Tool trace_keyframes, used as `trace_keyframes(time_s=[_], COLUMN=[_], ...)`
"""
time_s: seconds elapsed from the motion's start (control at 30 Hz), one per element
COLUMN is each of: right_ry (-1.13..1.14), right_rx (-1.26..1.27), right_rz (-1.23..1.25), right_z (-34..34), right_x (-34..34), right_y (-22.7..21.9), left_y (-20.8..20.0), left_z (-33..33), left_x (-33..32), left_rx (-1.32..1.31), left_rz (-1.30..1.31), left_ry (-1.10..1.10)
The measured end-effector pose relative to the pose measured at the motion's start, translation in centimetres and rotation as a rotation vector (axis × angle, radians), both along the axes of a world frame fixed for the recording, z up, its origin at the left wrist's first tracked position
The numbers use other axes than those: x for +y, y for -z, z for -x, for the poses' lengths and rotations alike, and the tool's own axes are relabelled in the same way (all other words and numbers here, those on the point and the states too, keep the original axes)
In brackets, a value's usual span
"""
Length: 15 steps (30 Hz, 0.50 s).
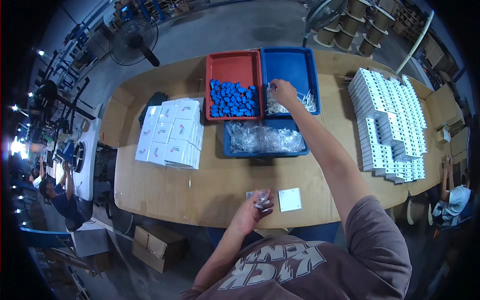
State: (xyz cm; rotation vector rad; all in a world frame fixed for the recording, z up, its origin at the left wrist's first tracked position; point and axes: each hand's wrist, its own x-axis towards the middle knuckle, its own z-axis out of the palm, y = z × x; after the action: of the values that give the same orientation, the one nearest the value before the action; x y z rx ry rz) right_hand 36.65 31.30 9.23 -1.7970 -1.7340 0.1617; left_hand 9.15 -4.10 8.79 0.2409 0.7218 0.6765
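Note:
My left hand (pixel 252 211) is closed round a small clear plastic bag (pixel 262 199), low over the front of the table. What the bag holds is too small to make out. Just right of it lies a flat white square piece (pixel 290 199). My right arm stretches far forward, and my right hand (pixel 284 93) is over the blue tray (pixel 290 57), its fingers bunched together at a heap of small whitish parts (pixel 306 101). Whatever those fingertips grip is hidden.
Left of that tray, a red tray (pixel 232 62) holds many small blue pieces (pixel 234 99). A nearer blue tray (pixel 265 154) holds clear plastic bags (pixel 265 137). White boxes (pixel 170 132) stand at the left; stacked white boxes (pixel 390 125) fill the right. People sit at both sides.

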Motion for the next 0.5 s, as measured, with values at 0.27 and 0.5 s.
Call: trace_keyframes(time_s=[0.27,0.5], right_ry=[-0.073,0.117], right_rx=[-0.013,0.522], right_rz=[0.004,-0.190], right_z=[-0.1,-4.1], right_x=[2.2,1.4], right_y=[1.8,-0.3], left_y=[-0.2,0.6], left_z=[0.4,0.5], left_x=[1.3,2.3], left_rx=[0.088,-0.117], left_rz=[0.003,0.035], left_ry=[0.000,-0.011])
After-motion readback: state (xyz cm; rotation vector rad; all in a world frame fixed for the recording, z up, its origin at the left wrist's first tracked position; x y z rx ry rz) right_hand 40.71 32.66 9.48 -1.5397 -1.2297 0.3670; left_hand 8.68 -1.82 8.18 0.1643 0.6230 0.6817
